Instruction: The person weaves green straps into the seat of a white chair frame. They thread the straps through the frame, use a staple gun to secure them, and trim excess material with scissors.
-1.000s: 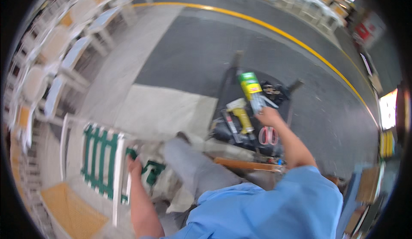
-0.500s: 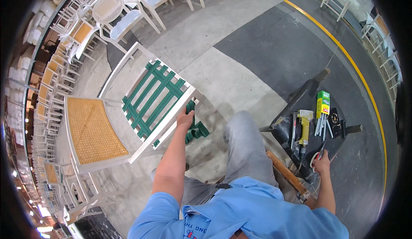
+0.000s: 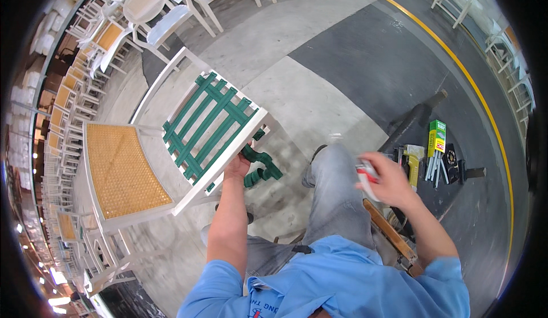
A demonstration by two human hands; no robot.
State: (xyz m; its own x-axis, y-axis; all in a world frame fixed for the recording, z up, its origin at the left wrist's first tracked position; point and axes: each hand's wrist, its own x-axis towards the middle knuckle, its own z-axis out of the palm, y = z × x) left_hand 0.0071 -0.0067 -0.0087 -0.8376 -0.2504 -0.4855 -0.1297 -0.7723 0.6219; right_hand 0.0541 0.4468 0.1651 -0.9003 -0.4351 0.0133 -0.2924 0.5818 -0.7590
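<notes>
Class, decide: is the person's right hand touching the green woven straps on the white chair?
No; the right hand holds a blurred red-and-white object near the grey-trousered leg, apart from the green woven straps.

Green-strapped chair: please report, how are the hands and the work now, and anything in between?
Left hand at loose green strap, beside white chair rail. Right hand holding scissors, motion-blurred. Seat straps woven, with gaps. Bent knee between hands.

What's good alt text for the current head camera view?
A person's left hand holds a green strap at the edge of a white chair strung with crossing green straps; the right hand holds a blurred red-and-white object. More white chairs stand beyond.
</notes>
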